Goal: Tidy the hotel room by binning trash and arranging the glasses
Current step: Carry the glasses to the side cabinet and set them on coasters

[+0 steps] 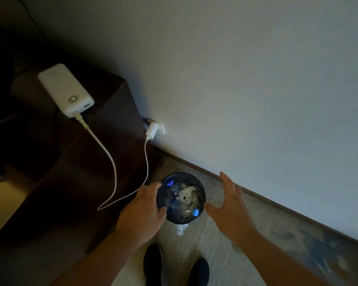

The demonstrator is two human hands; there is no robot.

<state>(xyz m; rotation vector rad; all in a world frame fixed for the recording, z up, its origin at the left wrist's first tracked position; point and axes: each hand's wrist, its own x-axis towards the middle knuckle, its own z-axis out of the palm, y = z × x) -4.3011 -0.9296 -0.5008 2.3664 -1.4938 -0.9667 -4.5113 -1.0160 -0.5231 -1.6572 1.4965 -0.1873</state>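
The bin [181, 198] stands on the floor [246, 228] near the wall's skirting, just beside the dark wooden cabinet [87, 157]. Inside it lie clear plastic bottles with blue caps [175, 190] and crumpled white paper [187, 193], so the trash-binning step looks well along. The left hand [147, 205] is over the bin's near-left rim, fingers curled at the edge; whether it truly grips the rim or only touches it is hard to tell. The right hand [229, 205] hovers on the other side of the bin, fingers spread and holding nothing. A scrap of white paper [181, 229] lies on the floor just in front of the bin, outside it. On the cabinet above and left of the bin, a white power bank [65, 89] is wired to a charger [152, 130] in the wall. The next move probably calls for picking up that loose scrap and dropping it in. No glasses are in view.
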